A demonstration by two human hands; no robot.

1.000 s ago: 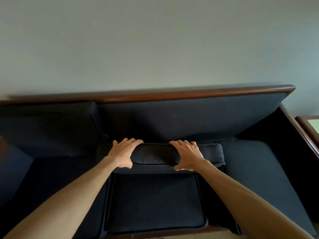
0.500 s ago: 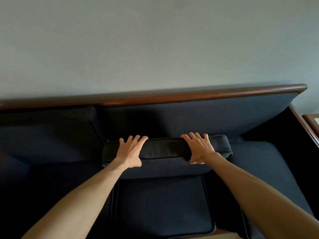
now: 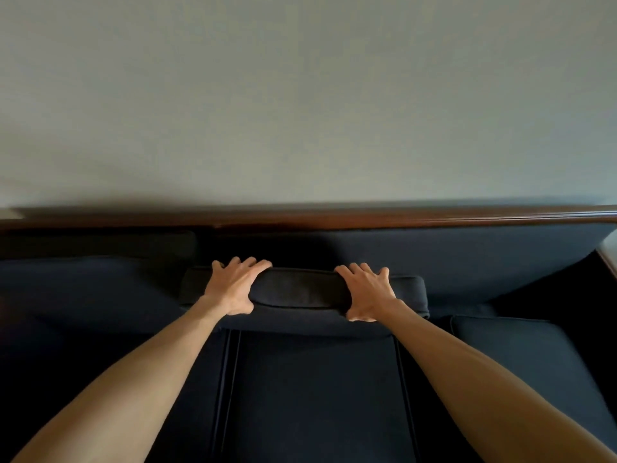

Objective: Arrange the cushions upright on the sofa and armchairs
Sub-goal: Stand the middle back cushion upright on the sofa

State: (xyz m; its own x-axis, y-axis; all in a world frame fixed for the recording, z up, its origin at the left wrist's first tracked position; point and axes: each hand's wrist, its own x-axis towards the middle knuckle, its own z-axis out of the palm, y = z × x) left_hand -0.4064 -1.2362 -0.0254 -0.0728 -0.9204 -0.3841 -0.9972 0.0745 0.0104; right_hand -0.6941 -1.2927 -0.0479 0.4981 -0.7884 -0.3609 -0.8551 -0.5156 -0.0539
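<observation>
A dark navy back cushion [image 3: 300, 290] stands on its edge at the middle of the sofa, in front of the sofa's backrest [image 3: 467, 259]. My left hand [image 3: 233, 285] grips its top edge left of centre, fingers spread over the far side. My right hand [image 3: 367, 294] grips the same edge right of centre. Another dark cushion [image 3: 93, 282] leans against the backrest to the left. Below the held cushion lies the middle seat cushion [image 3: 317, 396].
A brown wooden rail [image 3: 434, 217] runs along the top of the sofa's back, under a plain pale wall [image 3: 300, 95]. A right seat cushion [image 3: 517, 355] lies beside the middle one. A pale surface [image 3: 609, 259] shows at the right edge.
Both hands have raised the cushion and pushed it back toward the backrest. My view has moved closer and tilted up, so the sofa's right end has left the frame.
</observation>
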